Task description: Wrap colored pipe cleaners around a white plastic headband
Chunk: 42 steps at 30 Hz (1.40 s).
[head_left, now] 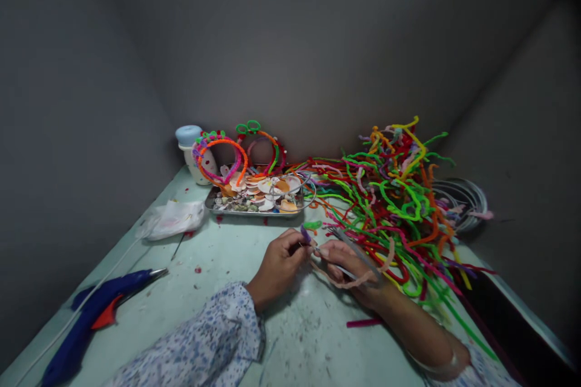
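Observation:
My left hand (282,263) is closed, its thumb and fingertips pinching the base of a short purple pipe cleaner (305,234). A green pipe cleaner loop (312,225) shows just above it. Close by on the right, my right hand (349,263) is closed with its fingertips near the left ones. A beige-pink pipe cleaner (347,284) runs from between the hands, below the right fingers and up past the wrist. Thin grey metal strips (361,252) cross the right hand; whether they are one tool or a band I cannot tell.
A heap of coloured pipe cleaners (399,193) covers the right side, beside a wire coil (474,199). Behind my hands stand a metal tray (254,213) of shells, wrapped headbands (222,144) and a lidded jar (188,135). A blue glue gun (104,302) and plastic bag (175,219) lie left.

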Motion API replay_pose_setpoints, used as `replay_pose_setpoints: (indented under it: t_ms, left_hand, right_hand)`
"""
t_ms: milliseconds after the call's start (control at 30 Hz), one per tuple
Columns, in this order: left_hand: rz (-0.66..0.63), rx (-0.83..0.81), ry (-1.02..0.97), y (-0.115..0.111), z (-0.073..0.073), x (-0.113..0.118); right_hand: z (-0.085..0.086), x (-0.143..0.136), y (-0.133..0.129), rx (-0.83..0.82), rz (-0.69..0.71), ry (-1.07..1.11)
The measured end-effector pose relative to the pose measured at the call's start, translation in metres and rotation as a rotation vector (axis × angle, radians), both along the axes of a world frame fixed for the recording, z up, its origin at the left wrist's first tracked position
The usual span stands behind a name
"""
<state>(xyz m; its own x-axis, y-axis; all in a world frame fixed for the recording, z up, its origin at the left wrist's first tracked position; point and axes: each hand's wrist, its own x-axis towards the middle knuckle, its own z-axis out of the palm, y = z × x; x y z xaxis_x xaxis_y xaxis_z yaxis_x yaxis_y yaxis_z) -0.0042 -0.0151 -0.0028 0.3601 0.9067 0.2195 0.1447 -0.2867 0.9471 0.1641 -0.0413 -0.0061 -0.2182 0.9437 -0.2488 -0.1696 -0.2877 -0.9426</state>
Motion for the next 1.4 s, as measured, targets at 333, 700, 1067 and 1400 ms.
replay_pose_setpoints:
  t_ms: [333,700,1067,1400]
  left_hand:
    - [-0.007,0.064,0.027,-0.001,0.002,-0.001]
    - [0.129,-0.162,-0.075,-0.003,-0.002,0.003]
    - [0.078,-0.277,-0.165,-0.002,-0.015,0.007]
    - [0.132,-0.367,-0.151,-0.002,-0.009,0.008]
  right_hand:
    - [-0.004,0.007,0.001,0.016,0.065,0.020]
    - [-0.013,-0.002,0.004,0.085,-0.203,-0.103]
    - [-0.006,-0.008,-0.009,0.415,-0.207,-0.524]
    - [-0.010,-0.009,-0.011,0.522,-0.224,-0.659]
